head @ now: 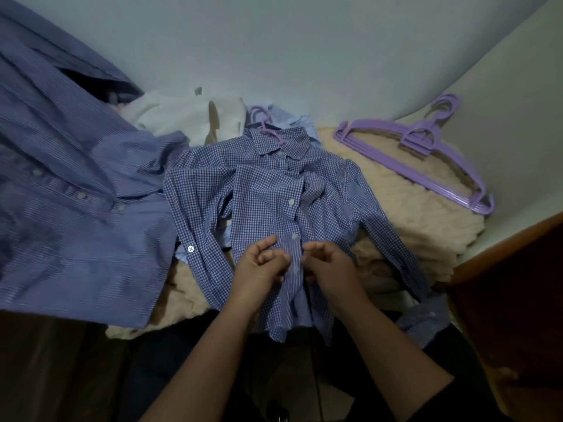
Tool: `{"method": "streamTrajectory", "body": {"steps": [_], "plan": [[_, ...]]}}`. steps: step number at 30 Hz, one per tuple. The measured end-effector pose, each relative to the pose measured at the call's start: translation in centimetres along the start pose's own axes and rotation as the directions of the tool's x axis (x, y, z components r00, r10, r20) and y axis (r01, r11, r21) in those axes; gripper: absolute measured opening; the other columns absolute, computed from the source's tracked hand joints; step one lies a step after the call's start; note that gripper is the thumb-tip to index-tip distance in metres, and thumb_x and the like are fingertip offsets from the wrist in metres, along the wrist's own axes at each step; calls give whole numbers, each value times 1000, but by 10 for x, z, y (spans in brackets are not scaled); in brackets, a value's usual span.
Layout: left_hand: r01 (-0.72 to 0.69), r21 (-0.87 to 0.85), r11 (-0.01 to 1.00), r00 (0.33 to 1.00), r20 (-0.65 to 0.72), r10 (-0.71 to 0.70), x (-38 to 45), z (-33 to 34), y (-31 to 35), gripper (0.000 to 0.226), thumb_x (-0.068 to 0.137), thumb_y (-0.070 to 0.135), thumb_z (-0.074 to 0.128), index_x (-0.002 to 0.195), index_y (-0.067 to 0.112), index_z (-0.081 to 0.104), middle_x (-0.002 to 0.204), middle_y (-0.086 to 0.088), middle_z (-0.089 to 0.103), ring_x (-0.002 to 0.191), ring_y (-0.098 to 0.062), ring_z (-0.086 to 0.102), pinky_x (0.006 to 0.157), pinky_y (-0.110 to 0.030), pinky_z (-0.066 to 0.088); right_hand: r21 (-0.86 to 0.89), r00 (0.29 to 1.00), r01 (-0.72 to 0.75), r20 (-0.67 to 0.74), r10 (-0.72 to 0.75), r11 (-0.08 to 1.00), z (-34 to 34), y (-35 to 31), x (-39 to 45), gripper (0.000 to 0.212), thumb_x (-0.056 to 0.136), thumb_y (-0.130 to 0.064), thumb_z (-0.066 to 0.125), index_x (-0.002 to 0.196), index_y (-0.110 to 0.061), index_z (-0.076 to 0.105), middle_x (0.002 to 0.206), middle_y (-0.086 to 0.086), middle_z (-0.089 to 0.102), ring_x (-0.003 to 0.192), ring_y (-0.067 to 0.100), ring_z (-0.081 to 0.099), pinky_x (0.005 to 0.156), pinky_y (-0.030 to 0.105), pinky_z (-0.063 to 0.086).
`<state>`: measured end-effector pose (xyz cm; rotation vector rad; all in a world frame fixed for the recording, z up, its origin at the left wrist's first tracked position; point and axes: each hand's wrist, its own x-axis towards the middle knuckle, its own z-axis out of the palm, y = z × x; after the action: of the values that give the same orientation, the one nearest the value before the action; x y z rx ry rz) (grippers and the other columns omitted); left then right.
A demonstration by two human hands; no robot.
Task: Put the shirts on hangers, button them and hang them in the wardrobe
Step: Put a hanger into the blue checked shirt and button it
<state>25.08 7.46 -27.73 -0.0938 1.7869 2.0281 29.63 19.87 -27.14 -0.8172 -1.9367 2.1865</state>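
While the checked shirt (pixel 268 190) lies front-up on the cream blanket (pixel 405 214), a purple hanger (pixel 268 129) at its collar, left hand (pixel 259 266) and right hand (pixel 329 266) apparently pinch its lower placket

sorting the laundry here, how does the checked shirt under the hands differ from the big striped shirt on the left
The checked shirt has a small gingham pattern; the striped shirt has fine stripes. The checked shirt is smaller, has a purple hanger at its collar and is gripped by both hands; the striped shirt lies untouched, no hanger visible. Both are blue, buttoned-front shirts.
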Motion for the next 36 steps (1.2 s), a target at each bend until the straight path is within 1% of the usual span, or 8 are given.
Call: {"method": "streamTrajectory", "body": {"steps": [8, 14, 17, 20, 25, 30, 34, 36], "plan": [[-97, -3, 995, 995, -39, 96, 55, 16, 54, 31, 86, -3, 63, 107, 18, 55, 77, 3, 64, 66, -2, 62, 65, -21, 52, 80, 998, 40, -59, -36, 996, 11, -43, 61, 18, 87, -2, 61, 85, -20, 63, 69, 1, 62, 62, 15, 54, 56, 28, 45], [-222, 43, 974, 970, -97, 225, 113, 31, 99, 35, 86, -1, 63, 119, 7, 53, 90, 2, 61, 76, -5, 59, 70, -20, 52, 100, 993, 101, -75, -94, 990, 16, -94, 126, 14, 89, -2, 56, 88, -15, 61, 70, 6, 60, 63, 15, 56, 56, 25, 48], [-289, 190, 938, 927, -189, 324, 149, 33, 109, 29, 86, 11, 67, 113, 19, 58, 99, -1, 62, 88, -7, 60, 76, -19, 51, 100, 990, 106, -108, -95, 989, 20, -106, 168, 10, 88, -5, 58, 94, -13, 62, 70, 4, 60, 61, 15, 54, 59, 31, 47], [-279, 277, 920, 882, -306, 359, 180, 32, 110, 22, 84, 31, 69, 101, 36, 56, 119, -5, 58, 104, -14, 59, 93, -35, 52, 85, 986, 73, -156, -59, 994, 24, -110, 202, 13, 86, -11, 62, 99, -14, 62, 81, 1, 62, 68, 14, 56, 66, 31, 47], [-167, 349, 922, 869, -390, 305, 210, 29, 119, 31, 83, 29, 70, 112, 27, 58, 123, -6, 56, 99, -15, 60, 93, -39, 52, 273, 990, -88, -80, 114, 958, 28, -113, 231, 20, 92, -6, 53, 112, -8, 53, 83, 3, 55, 61, 13, 47, 53, 27, 38], [-59, 305, 951, 923, -347, 168, 209, 25, 128, 44, 85, -2, 53, 117, 28, 61, 95, 1, 65, 71, -22, 62, 63, -34, 53, 462, 984, -169, 30, 176, 871, 30, -113, 236, 30, 94, 4, 43, 121, -8, 49, 99, 11, 59, 61, 17, 53, 45, 24, 38], [37, 82, 996, 969, -246, -16, 200, 18, 137, 51, 85, -6, 41, 122, 21, 63, 90, -2, 72, 80, -26, 55, 76, -41, 47, 458, 986, -166, 70, 151, 873, 24, -116, 230, 53, 88, 14, 36, 130, -15, 46, 105, 13, 59, 54, 18, 44, 39, 21, 28], [95, -23, 995, 978, -185, -98, 189, 18, 145, 52, 84, -9, 36, 119, 18, 63, 95, -9, 72, 81, -29, 57, 78, -41, 49, 432, 988, -148, 107, 112, 890, 16, -119, 219, 64, 83, 17, 32, 134, -20, 45, 101, 7, 61, 62, 36, 54, 47, 27, 33]]}}
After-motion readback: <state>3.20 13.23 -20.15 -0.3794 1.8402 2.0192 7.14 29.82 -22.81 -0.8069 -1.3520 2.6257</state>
